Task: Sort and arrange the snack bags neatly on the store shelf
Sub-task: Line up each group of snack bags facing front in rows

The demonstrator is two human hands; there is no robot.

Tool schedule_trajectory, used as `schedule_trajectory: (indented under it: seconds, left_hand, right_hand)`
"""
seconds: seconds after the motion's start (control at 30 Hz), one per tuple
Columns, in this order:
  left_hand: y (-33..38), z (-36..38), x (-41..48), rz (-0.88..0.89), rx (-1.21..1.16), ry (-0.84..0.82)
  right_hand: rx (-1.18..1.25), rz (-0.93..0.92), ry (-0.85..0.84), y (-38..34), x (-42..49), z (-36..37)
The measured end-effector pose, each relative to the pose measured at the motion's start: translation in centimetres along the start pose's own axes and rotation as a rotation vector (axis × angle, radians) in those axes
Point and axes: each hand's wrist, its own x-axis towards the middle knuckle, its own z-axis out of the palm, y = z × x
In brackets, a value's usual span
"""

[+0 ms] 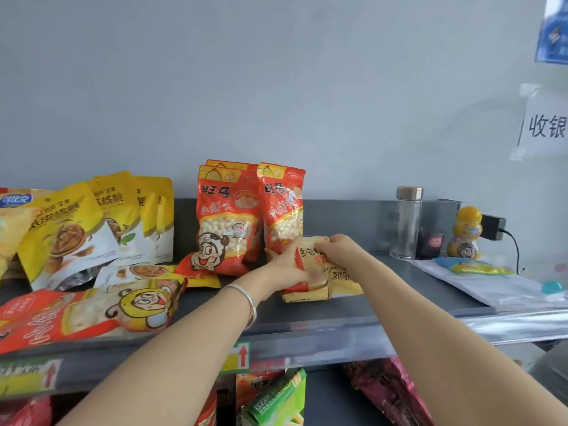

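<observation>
A pale yellow chip bag stands on the grey shelf, just right of the red snack bags that lean against the wall. My left hand grips its left side. My right hand pinches its top edge. Another red bag stands right behind the chip bag. Yellow walnut bags stand in a row at the left. One red bag lies flat at the front left.
A glass bottle, a yellow toy-shaped bottle and a power adapter stand at the shelf's right end. Papers and a small packet lie there. More bags sit on the lower shelf.
</observation>
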Motion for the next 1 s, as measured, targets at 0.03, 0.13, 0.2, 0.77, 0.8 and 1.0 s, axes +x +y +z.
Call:
schedule_trajectory:
  seconds: [0.03,0.13,0.2,0.77,0.8,1.0]
  left_hand:
    - [0.5,0.8,0.3,0.027,-0.001,-0.005]
    - [1.5,2.6,1.5,0.070,0.018,-0.016]
    - [1.8,3.5,2.2,0.097,0.006,-0.042]
    - [-6.4,-12.1,-4.7,-0.012,0.509,0.416]
    - [-7.1,-13.2,-5.8,-0.023,0.524,0.417]
    - [-12.6,-19.3,-12.1,-0.171,0.616,0.398]
  right_hand:
    - [-0.017,-0.003,0.035,0.5,0.1,-0.5]
    - [-0.098,0.012,0.108,2.1,0.6,-1.8]
    - [-0.135,0.023,0.135,2.7,0.5,-2.5]
    - [-0.305,-0.765,0.092,-8.6,-3.5,11.3]
    - [-0.303,-0.758,0.050,-9.5,-4.1,12.6]
    - [-0.325,-0.695,-0.050,-13.0,-7.2,18.8]
